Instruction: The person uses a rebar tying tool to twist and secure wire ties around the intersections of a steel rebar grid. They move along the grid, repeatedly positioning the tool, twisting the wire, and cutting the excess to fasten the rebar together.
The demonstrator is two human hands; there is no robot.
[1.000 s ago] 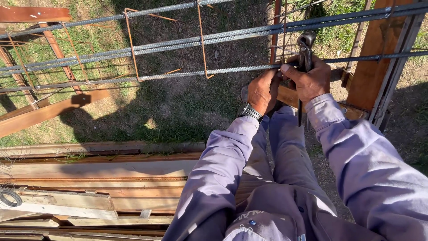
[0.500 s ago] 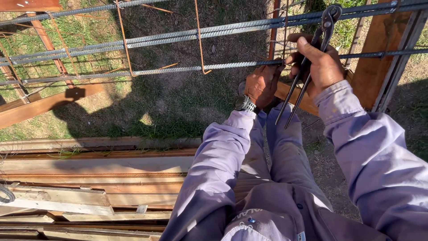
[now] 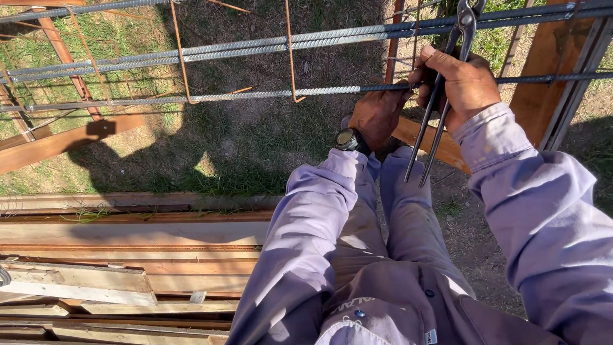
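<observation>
- Rebar (image 3: 242, 96), the near horizontal bar of a steel cage, runs left to right across the far part of the scene, above grass and shadow; thin orange stirrups (image 3: 290, 57) hang on it.
- Left hand (image 3: 378, 115) is closed around that bar where a vertical rust-coloured bar (image 3: 394, 38) crosses; the fingertips are hidden, so a tie wire there is likely but not confirmed.
- Right hand (image 3: 461, 83) is wrapped around the long-handled nippers (image 3: 440, 96), head up against the far bars, handles pointing down toward the legs.
- Risk: the nipper head bites close to the left fingers; a slip could pinch them.
- Risk: twisting too hard could snap the wire, leaving the crossing loose.
- Risk: the handles swing near the thighs if the grip slackens.
- Stacked wooden planks (image 3: 128, 249) lie near left, a trip hazard on stepping sideways.
</observation>
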